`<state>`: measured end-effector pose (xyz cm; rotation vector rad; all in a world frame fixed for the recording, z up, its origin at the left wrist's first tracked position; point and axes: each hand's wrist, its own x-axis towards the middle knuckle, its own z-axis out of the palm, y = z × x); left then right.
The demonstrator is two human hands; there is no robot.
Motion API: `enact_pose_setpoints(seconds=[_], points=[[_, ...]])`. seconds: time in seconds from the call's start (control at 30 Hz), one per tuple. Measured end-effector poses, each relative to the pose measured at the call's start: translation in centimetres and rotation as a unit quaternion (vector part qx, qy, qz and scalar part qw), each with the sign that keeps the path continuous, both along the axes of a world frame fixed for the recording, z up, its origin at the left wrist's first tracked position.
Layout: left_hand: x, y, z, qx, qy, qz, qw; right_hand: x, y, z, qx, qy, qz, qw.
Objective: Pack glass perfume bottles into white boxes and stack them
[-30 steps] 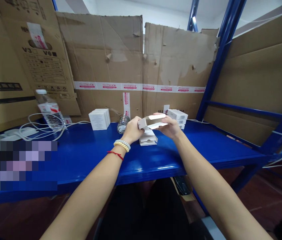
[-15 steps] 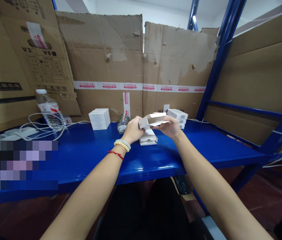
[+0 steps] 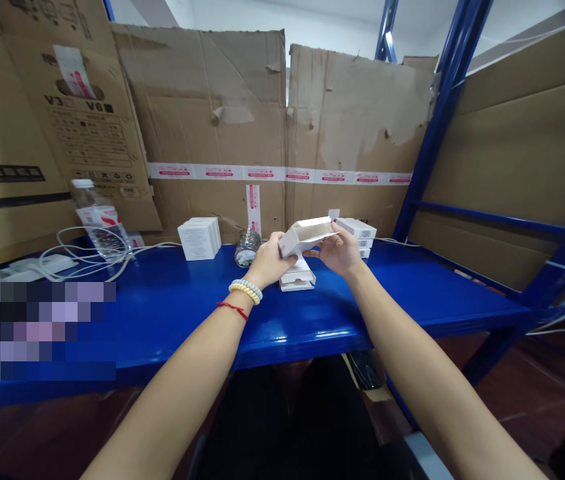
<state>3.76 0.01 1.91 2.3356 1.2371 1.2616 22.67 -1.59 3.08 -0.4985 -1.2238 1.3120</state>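
while the left hand (image 3: pixel 268 261) gripped the left end of an open white box (image 3: pixel 289 244), the right hand (image 3: pixel 341 252) grasped its right end, thumb at the edge. the box was tilted, held above the blue table (image 3: pixel 177 300), over a small pile of white boxes (image 3: pixel 298 279). a stack of cartons (image 3: pixel 361 231) stood just beyond the right hand; farther left stood a row of upright packs (image 3: pixel 198 240) and a dark round object (image 3: pixel 247 249).

“V3” and “V6” are printed on the cardboard carton (image 3: pixel 89 137) at the back left corner of the table (image 3: pixel 177 320).
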Motion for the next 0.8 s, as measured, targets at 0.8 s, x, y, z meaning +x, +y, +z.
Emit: enact_pose_setpoints(seconds=[0.8], points=[[0.17,-0.51,0.26,-0.009,-0.011,-0.026,1.0,0.06,0.83,-0.08,-0.003,0.015,-0.035,0.999]])
